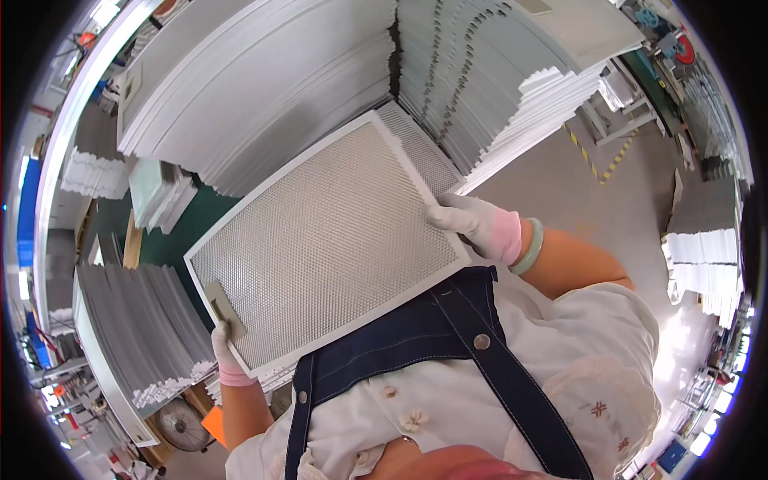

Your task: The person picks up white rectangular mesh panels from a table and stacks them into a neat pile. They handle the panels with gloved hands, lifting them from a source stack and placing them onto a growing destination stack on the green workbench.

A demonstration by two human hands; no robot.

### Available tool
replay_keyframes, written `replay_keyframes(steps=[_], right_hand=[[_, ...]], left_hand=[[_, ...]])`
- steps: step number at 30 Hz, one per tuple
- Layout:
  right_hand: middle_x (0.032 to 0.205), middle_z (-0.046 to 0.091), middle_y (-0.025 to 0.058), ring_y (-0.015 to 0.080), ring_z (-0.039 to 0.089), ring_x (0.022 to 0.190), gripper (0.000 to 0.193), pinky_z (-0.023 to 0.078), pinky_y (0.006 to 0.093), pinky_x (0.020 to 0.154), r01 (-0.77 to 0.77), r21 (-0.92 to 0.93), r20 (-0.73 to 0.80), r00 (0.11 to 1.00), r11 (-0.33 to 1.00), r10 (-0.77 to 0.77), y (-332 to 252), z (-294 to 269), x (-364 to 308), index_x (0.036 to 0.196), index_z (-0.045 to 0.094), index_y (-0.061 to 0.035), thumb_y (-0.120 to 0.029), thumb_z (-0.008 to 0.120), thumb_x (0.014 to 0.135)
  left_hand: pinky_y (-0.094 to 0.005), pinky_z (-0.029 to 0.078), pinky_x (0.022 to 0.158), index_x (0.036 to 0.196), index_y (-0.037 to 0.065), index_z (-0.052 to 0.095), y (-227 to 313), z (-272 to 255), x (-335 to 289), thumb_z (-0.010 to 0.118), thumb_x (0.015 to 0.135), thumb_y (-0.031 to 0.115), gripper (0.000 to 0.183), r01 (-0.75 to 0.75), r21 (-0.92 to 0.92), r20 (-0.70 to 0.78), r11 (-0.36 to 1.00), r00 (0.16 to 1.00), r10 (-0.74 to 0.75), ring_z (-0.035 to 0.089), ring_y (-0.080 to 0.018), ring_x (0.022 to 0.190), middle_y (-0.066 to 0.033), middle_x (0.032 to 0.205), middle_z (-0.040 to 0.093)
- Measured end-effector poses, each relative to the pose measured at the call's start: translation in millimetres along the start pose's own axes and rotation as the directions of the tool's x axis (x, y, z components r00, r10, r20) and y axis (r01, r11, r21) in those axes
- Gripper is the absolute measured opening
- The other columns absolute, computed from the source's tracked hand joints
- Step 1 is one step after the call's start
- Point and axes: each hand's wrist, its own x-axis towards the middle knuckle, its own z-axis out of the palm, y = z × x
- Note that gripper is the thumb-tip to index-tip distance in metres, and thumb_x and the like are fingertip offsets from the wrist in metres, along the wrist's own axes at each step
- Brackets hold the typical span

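Beyond the far edge of your white-framed, rectangular silver-mesh panel [324,240], a tall stack of grey-white sheets [264,88] stood close; more room lay right, over grey floor [572,216]. Near edge sat by your navy denim apron [384,356]. Long axis ran lower left to upper right, beige slotted tab [229,318] at the lower-left end. Panel was between your hands: white-gloved left hand [223,346] pinched that end, white-gloved right hand [478,225] gripped the opposite edge.

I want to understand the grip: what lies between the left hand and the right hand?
In the head view, a rectangular white-framed mesh panel spans between the left hand and the right hand, each holding it.
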Motion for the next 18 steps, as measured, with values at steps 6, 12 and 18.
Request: replay_keyframes(steps=[6,12,18], right_hand=[[0.130,0.053,0.0194,0.0286,0.055,0.117,0.065,0.040,0.0453,0.105,0.222,0.846,-0.228,0.972,0.484,-0.048,36,-16,-10,0.129,0.045,0.0092,-0.042,0.058,0.091],[0.130,0.051,0.0181,0.0344,0.050,0.122,0.049,0.035,0.0491,0.109,0.345,0.900,-0.324,0.938,0.265,-0.122,58,2,-9,0.132,0.042,0.0060,-0.014,0.048,0.087],[0.141,0.043,0.0186,0.0326,0.041,0.132,0.061,0.029,0.0481,0.113,0.348,0.895,-0.242,0.904,0.278,-0.352,67,2,-2,0.140,0.035,0.0048,-0.001,0.047,0.080]], left_hand=[[-0.0409,0.055,0.085,0.131,-0.001,0.048,1,32,1,0.058,0.089,0.039,0.059,-0.094,0.031,-0.088,0.995,0.991,0.096,0.062,-0.0285,0.105,-0.0192,0.120,0.059],[-0.0400,0.053,0.089,0.128,0.000,0.050,-16,47,30,0.057,0.091,0.038,0.054,-0.152,-0.015,-0.112,0.988,0.982,0.150,0.062,-0.0282,0.105,-0.0169,0.121,0.060],[-0.0420,0.053,0.091,0.129,0.000,0.049,-22,78,55,0.054,0.093,0.035,0.050,-0.166,-0.039,-0.012,0.985,0.986,0.166,0.062,-0.0293,0.107,-0.0171,0.123,0.059]])
